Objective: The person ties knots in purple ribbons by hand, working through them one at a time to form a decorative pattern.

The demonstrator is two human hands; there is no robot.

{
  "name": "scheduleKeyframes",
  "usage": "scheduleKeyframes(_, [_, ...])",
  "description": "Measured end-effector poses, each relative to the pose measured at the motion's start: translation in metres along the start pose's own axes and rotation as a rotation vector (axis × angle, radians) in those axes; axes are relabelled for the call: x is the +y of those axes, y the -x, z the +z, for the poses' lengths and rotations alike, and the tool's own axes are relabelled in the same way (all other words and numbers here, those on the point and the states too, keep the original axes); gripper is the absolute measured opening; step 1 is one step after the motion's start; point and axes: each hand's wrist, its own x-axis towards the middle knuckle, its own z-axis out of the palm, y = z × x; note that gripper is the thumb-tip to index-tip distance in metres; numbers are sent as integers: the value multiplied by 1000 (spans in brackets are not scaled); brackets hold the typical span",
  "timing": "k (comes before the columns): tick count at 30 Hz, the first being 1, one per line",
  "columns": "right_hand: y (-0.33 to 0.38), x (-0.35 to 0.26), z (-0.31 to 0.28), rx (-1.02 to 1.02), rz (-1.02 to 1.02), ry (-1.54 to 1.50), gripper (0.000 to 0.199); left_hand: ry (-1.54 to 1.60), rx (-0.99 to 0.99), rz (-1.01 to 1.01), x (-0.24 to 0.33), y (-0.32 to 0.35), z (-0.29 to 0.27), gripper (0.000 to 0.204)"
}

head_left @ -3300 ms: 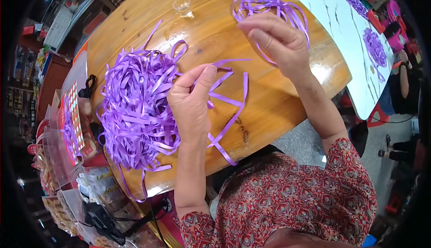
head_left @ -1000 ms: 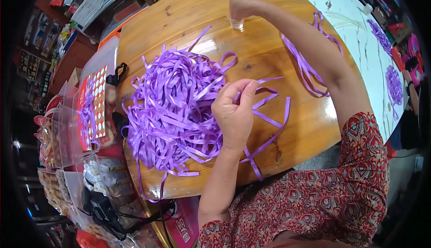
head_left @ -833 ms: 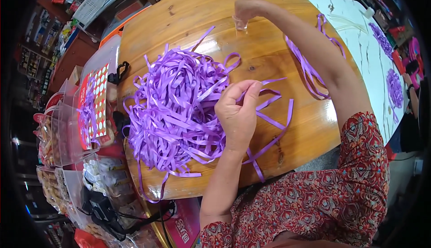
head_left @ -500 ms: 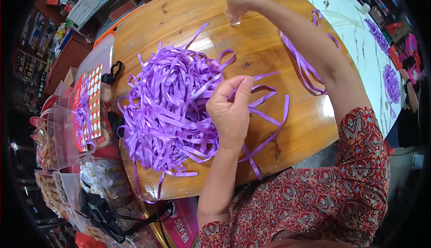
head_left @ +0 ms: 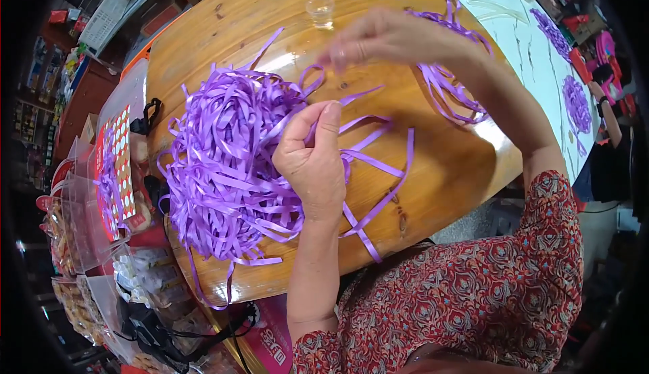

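A large tangled heap of shiny purple ribbon (head_left: 230, 164) lies on the wooden table. At its right edge my left hand (head_left: 312, 154) is closed, thumb against the bent forefinger, pinching a purple ribbon whose pointed end sticks out past the fingertips. Loose ribbon ends (head_left: 378, 164) spread over the wood to the right of that hand. My right hand (head_left: 372, 39) is in the air beyond it, smeared by motion, so I cannot make out its fingertips or anything in them. Just past the right hand stands a small clear plastic cup (head_left: 320, 13).
More purple ribbon (head_left: 449, 93) lies under my right forearm. A white marbled table (head_left: 500, 29) adjoins the wooden table (head_left: 223, 12) on the right, bearing ribbon bundles (head_left: 577, 103). Clear containers (head_left: 84, 205) and a sheet of round stickers (head_left: 122, 164) crowd the left side. Another person's arm (head_left: 610, 120) shows at far right.
My right hand has left the clear cup and come back toward my left hand, leaving the cup in full view. My left hand keeps its pinch on the ribbon. The whole view has shifted slightly.
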Motion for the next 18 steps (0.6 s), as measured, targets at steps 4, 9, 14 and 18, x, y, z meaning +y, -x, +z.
scheduleKeyframes(4, [41, -10, 26, -55, 120, -252, 25, 4, -47, 92, 0, 2, 9, 7])
scheduleKeyframes(9, [66, -7, 33, 140, 141, -169, 20, -62, -66, 149, -6, 5, 11, 5])
scheduleKeyframes(14, [81, 2, 34, 250, -112, 203, 16, -167, -125, 195, -6, 9, 12, 6])
scheduleKeyframes(18, [89, -2, 40, 349, -230, 340, 14, -255, -217, 283, -11, 5, 8, 8])
